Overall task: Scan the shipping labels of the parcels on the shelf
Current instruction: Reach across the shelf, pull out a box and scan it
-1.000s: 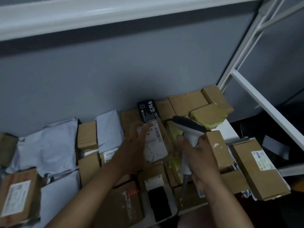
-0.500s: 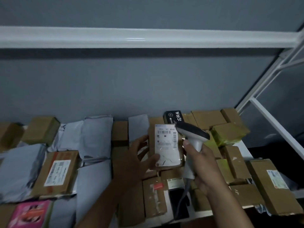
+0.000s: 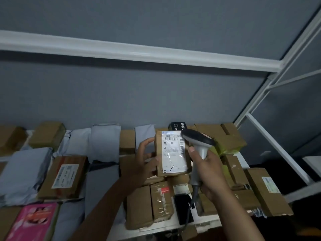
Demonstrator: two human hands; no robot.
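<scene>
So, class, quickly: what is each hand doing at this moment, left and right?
Left hand: holds a small brown parcel upright, label facing the camera.
Right hand: grips the handle of the barcode scanner, its head beside the label.

A brown parcel [image 3: 171, 153] with a white label [image 3: 172, 153] printed in black is seen; the scanner [image 3: 198, 141] is grey and black; one packet [image 3: 33, 221] is pink.

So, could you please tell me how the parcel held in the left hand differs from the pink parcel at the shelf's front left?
The held parcel is brown cardboard; the pink parcel has a printed pink cover. The held parcel is lifted upright in the left hand, while the pink parcel lies flat. The held parcel shows a white shipping label facing the camera; none is visible on the pink parcel. Both are rectangular.
</scene>
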